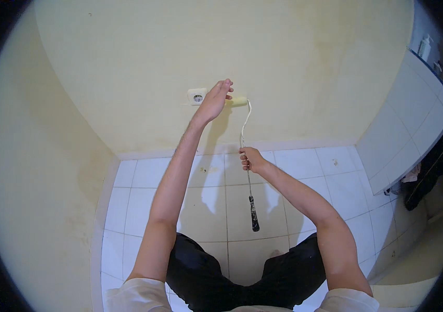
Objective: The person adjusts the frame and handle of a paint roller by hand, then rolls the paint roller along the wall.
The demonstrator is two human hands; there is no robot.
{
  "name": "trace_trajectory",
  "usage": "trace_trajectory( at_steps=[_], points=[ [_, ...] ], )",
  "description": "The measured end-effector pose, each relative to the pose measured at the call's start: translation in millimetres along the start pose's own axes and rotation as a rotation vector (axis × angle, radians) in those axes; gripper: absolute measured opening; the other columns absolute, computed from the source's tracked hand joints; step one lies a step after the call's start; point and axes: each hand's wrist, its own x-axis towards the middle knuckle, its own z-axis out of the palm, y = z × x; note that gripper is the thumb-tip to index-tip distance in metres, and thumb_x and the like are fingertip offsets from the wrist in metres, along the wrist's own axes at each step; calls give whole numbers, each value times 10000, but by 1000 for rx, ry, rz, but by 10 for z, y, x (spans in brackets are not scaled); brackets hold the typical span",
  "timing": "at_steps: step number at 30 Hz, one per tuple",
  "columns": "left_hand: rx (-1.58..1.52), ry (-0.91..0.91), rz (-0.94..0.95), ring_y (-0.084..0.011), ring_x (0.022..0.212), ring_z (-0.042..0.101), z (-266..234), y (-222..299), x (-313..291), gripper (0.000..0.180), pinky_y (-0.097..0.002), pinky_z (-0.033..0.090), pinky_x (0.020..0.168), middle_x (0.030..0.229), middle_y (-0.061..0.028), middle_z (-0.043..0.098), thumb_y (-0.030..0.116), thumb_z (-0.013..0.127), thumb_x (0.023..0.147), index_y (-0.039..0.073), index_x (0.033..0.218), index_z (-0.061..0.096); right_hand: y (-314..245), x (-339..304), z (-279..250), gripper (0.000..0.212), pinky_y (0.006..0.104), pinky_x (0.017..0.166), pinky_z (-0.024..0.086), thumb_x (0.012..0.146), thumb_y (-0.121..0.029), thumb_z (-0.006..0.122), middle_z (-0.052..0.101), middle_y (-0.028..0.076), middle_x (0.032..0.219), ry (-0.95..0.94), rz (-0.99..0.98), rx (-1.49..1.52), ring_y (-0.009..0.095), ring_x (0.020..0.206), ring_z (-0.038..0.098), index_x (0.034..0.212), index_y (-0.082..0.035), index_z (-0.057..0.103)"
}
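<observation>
While the right hand (252, 158) has its fingers curled round the thin rod of a paint roller (239, 101), the left hand's (215, 102) fingers stretch nearly straight — whether they touch anything, I cannot tell. The roller's pale cylinder lies at the cream wall (294, 67), right of a squarish socket (197, 97) — its pale-speckled black grip (254, 214) hanging over glossy tiles (302, 164).

Free wall (310, 93) right of roller (239, 101), socket (197, 98) left

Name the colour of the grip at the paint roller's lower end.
The grip is black with pale marks, best seen in the head view.
</observation>
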Motion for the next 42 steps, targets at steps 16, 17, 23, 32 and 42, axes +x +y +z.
trace_trajectory(
  at_steps=[16, 17, 23, 32, 42],
  points=[
    [-26, -16, -31, -178, 995, 563, 91, -37, 97, 539, -336, 441, 878, 1134, -91, 578, 468, 252, 1015, 55, 1268, 490, 257, 195, -130, 108, 328, 487, 299, 926, -174, 448, 314, -16, 618, -79, 154, 55, 130, 511, 281, 978, -82, 468],
    [-27, -17, -33, -178, 995, 563, 98, -42, 114, 539, -336, 441, 878, 1134, -91, 578, 468, 252, 1015, 55, 1268, 490, 262, 212, -134, 109, 331, 492, 302, 922, -166, 443, 318, -15, 615, -81, 184, 63, 132, 509, 281, 980, -78, 469],
    [-23, -29, -36, -182, 994, 565, 68, -28, 168, 544, -335, 441, 881, 1143, -91, 581, 470, 251, 1015, 53, 1263, 497, 259, 260, -118, 132, 336, 498, 316, 910, -150, 423, 330, -17, 604, -88, 245, 80, 133, 511, 293, 1002, -72, 478],
    [-22, -30, -18, -185, 996, 565, 12, 0, 34, 547, -339, 438, 889, 1142, -91, 578, 470, 248, 1015, 47, 1258, 497, 362, 210, -60, 213, 323, 492, 323, 909, -130, 379, 365, -7, 630, -47, 234, 42, 128, 520, 313, 1072, -54, 493],
    [-42, -27, -28, -178, 986, 569, -42, -34, 26, 542, -334, 441, 883, 1139, -90, 578, 472, 257, 1015, 52, 1256, 499, 395, 311, -84, 218, 380, 541, 431, 926, -93, 347, 461, 34, 662, -41, 300, -7, 154, 547, 430, 1054, -32, 511]
  ],
)
